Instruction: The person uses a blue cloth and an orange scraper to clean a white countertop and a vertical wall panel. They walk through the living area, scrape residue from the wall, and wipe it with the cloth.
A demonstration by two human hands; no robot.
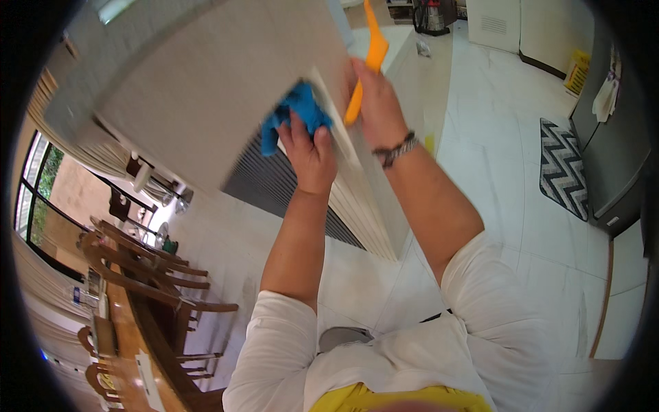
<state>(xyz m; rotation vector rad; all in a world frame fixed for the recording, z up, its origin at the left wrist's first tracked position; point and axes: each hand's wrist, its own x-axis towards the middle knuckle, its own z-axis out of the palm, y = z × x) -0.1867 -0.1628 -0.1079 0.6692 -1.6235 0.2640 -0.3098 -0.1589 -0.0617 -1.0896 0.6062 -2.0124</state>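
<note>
My left hand (309, 154) presses a crumpled blue cloth (304, 110) against the light, fluted end of a counter or cabinet (360, 195), close to its dark ribbed panel (267, 180). Higher and to the right, my right hand (378, 100) grips an orange plastic handled tool (378, 49), held slanting upward beside the counter's edge. The tool's upper end runs out at the picture's top, so its kind cannot be told. A dark patterned band circles the right wrist.
Wooden chairs (154, 268) and a polished wooden table (128, 329) stand at the left. On the right are a zigzag mat (564, 167), a dark refrigerator (618, 149) and a hanging cloth (607, 98). A vacuum cleaner (433, 18) is at the far top.
</note>
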